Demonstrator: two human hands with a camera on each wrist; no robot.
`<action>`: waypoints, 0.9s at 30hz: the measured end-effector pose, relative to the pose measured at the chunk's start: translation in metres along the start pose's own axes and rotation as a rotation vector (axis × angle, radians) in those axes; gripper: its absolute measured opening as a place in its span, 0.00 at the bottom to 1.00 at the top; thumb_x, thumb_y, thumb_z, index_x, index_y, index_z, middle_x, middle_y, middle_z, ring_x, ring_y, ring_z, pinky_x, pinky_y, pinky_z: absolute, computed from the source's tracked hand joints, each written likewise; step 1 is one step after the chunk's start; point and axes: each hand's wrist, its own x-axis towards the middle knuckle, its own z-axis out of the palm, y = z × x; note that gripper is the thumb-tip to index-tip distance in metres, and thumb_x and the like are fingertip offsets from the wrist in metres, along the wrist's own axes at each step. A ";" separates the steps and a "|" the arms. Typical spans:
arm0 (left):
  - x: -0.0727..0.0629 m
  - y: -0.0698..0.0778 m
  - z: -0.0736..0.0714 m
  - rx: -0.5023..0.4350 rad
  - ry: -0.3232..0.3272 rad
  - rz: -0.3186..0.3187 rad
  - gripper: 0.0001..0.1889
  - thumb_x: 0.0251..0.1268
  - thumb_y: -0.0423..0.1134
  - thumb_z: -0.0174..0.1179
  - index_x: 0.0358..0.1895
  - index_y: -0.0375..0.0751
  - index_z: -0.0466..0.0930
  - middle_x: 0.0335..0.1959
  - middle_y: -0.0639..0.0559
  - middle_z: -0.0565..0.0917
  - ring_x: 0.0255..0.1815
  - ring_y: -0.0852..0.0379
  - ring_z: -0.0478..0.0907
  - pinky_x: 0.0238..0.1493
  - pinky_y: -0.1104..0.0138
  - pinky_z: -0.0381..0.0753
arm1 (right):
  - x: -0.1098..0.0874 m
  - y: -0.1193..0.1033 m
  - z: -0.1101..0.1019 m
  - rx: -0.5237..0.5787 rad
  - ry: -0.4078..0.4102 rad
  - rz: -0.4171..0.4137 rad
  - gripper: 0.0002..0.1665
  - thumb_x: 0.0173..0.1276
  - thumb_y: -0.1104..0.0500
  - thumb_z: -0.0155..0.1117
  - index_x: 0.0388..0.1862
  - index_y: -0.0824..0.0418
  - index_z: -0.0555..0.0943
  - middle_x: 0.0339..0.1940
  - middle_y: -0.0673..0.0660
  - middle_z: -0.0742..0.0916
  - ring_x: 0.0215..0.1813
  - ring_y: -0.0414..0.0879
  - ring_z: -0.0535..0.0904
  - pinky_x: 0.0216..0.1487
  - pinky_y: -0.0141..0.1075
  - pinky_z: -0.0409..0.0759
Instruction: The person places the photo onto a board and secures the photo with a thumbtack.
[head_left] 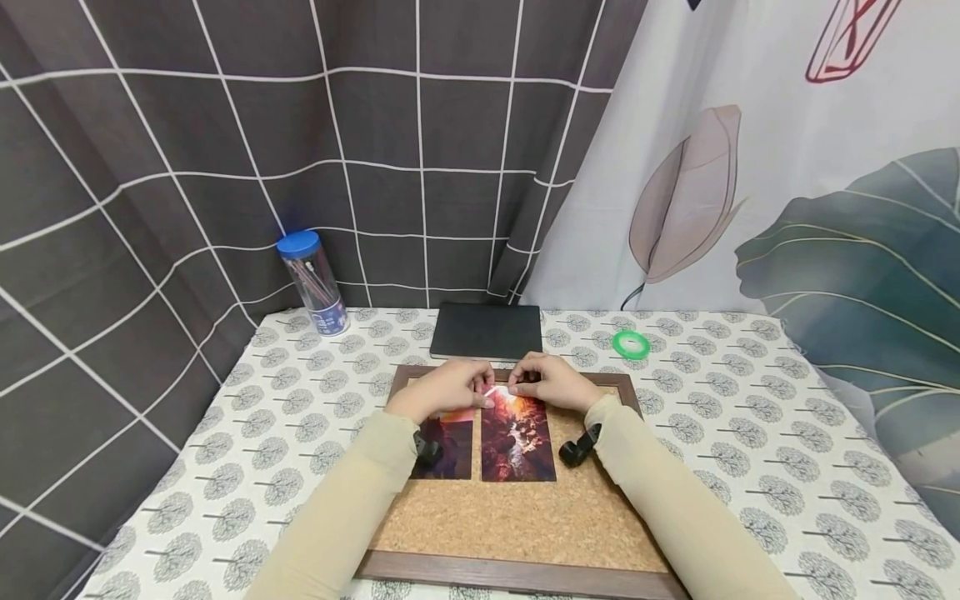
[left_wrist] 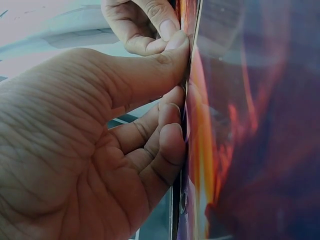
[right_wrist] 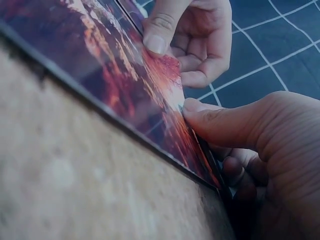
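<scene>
A glossy red and purple photo print (head_left: pixel 517 442) lies on a framed cork board (head_left: pixel 517 525), and both hands are at its top edge. The left hand (head_left: pixel 457 387) pinches that edge near the top left corner. In the right wrist view its thumb (right_wrist: pixel 157 42) is on the picture side, with fingers curled behind. Farther along the same edge, the right hand (head_left: pixel 553 382) grips with its thumb (right_wrist: pixel 210 117) in front and its other fingers bent behind, partly hidden. A second, darker print (head_left: pixel 452 450) lies just left, partly covered by the left forearm and wrist camera.
Behind the board is a black flat case (head_left: pixel 486 329). A green tape roll (head_left: pixel 618 343) sits at the back right of the tree-patterned tablecloth (head_left: pixel 720 500). At the back left stands a clear tube with a blue lid (head_left: pixel 298 243). Curtains hang behind the table.
</scene>
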 end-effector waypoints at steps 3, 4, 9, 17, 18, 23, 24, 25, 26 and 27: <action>0.000 0.000 0.000 -0.003 0.003 0.003 0.12 0.62 0.44 0.72 0.39 0.48 0.77 0.29 0.56 0.78 0.30 0.61 0.74 0.37 0.66 0.74 | 0.000 -0.002 0.000 -0.008 0.009 0.004 0.02 0.66 0.53 0.72 0.35 0.49 0.86 0.37 0.46 0.83 0.40 0.43 0.77 0.44 0.39 0.74; 0.000 0.001 -0.001 -0.002 0.005 0.006 0.12 0.61 0.44 0.72 0.39 0.48 0.77 0.29 0.56 0.78 0.30 0.61 0.74 0.37 0.66 0.74 | 0.000 -0.003 0.000 -0.010 0.012 0.008 0.02 0.66 0.54 0.73 0.35 0.49 0.86 0.37 0.47 0.83 0.40 0.43 0.77 0.44 0.39 0.74; -0.001 0.002 -0.002 0.002 0.008 0.006 0.12 0.61 0.43 0.72 0.39 0.47 0.77 0.28 0.56 0.78 0.30 0.61 0.74 0.38 0.66 0.74 | 0.001 -0.003 0.001 -0.026 0.029 0.015 0.03 0.65 0.54 0.73 0.34 0.49 0.87 0.36 0.46 0.83 0.39 0.43 0.76 0.42 0.39 0.74; -0.001 0.003 0.000 0.012 0.007 -0.003 0.12 0.61 0.43 0.72 0.39 0.48 0.77 0.28 0.56 0.78 0.29 0.61 0.74 0.37 0.66 0.74 | 0.003 -0.006 0.003 -0.041 0.034 0.052 0.03 0.64 0.55 0.74 0.32 0.51 0.87 0.34 0.46 0.83 0.38 0.43 0.76 0.42 0.38 0.74; 0.000 0.003 0.000 0.020 0.008 -0.002 0.12 0.61 0.43 0.72 0.39 0.48 0.77 0.28 0.56 0.78 0.29 0.61 0.74 0.36 0.66 0.74 | 0.003 -0.006 0.003 -0.045 0.036 0.057 0.03 0.64 0.55 0.74 0.32 0.51 0.87 0.34 0.46 0.83 0.38 0.43 0.76 0.42 0.38 0.74; 0.001 0.003 0.001 0.046 0.008 0.004 0.13 0.60 0.43 0.72 0.39 0.47 0.77 0.28 0.57 0.77 0.30 0.61 0.73 0.37 0.66 0.74 | 0.004 -0.009 0.003 -0.063 0.040 0.096 0.03 0.63 0.55 0.75 0.31 0.51 0.88 0.34 0.46 0.83 0.38 0.43 0.76 0.43 0.38 0.73; 0.001 0.003 0.001 0.051 0.008 0.004 0.13 0.60 0.43 0.72 0.39 0.47 0.77 0.28 0.57 0.77 0.30 0.61 0.73 0.37 0.66 0.74 | 0.004 -0.009 0.003 -0.067 0.041 0.103 0.03 0.63 0.55 0.75 0.31 0.51 0.88 0.34 0.46 0.83 0.38 0.42 0.76 0.43 0.38 0.73; 0.001 0.003 0.002 0.053 0.009 0.006 0.13 0.60 0.43 0.72 0.39 0.48 0.76 0.28 0.57 0.77 0.30 0.61 0.73 0.37 0.66 0.74 | 0.004 -0.010 0.003 -0.069 0.041 0.112 0.03 0.63 0.55 0.75 0.32 0.51 0.88 0.34 0.46 0.84 0.38 0.42 0.76 0.43 0.39 0.73; 0.001 0.003 0.001 0.053 0.009 0.008 0.13 0.60 0.43 0.72 0.39 0.48 0.76 0.28 0.57 0.77 0.30 0.61 0.73 0.37 0.66 0.74 | 0.004 -0.011 0.003 -0.070 0.042 0.120 0.03 0.63 0.55 0.75 0.32 0.51 0.88 0.34 0.47 0.84 0.38 0.42 0.76 0.44 0.39 0.73; 0.001 0.003 0.001 0.051 0.009 0.009 0.13 0.60 0.43 0.72 0.39 0.48 0.76 0.28 0.57 0.77 0.30 0.61 0.73 0.37 0.66 0.74 | 0.004 -0.012 0.003 -0.070 0.043 0.127 0.03 0.63 0.55 0.75 0.32 0.52 0.88 0.34 0.47 0.84 0.38 0.42 0.76 0.44 0.39 0.73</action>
